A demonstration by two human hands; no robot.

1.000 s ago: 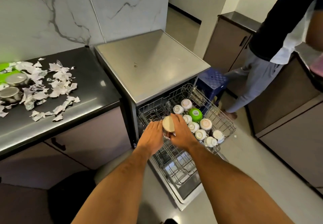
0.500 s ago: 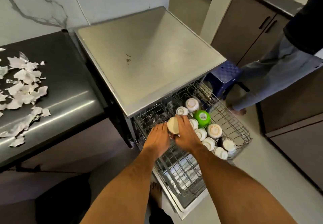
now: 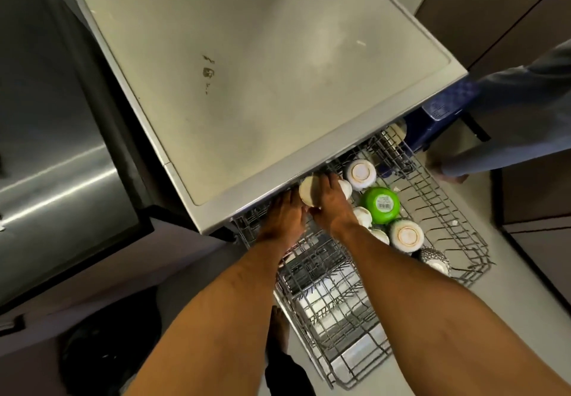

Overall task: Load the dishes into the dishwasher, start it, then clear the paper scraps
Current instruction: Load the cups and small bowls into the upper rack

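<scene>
The dishwasher (image 3: 247,86) stands open with its upper wire rack (image 3: 448,225) pulled out. Several white bowls sit upside down in the rack beside a green bowl (image 3: 381,205). My left hand (image 3: 285,219) and my right hand (image 3: 332,204) both hold one upturned white bowl (image 3: 309,193) at the rack's back left, just under the dishwasher's top edge. The lower rack (image 3: 333,318) shows beneath my forearms.
A dark counter (image 3: 55,163) lies to the left. A blue stool (image 3: 438,117) and another person's leg and bare foot (image 3: 448,170) are close behind the rack on the right. Brown cabinets (image 3: 494,9) line the right side.
The camera has leaned forward over the dishwasher, so the paper scraps have left the view. My hands have carried the white bowl further back toward the dishwasher's opening.
</scene>
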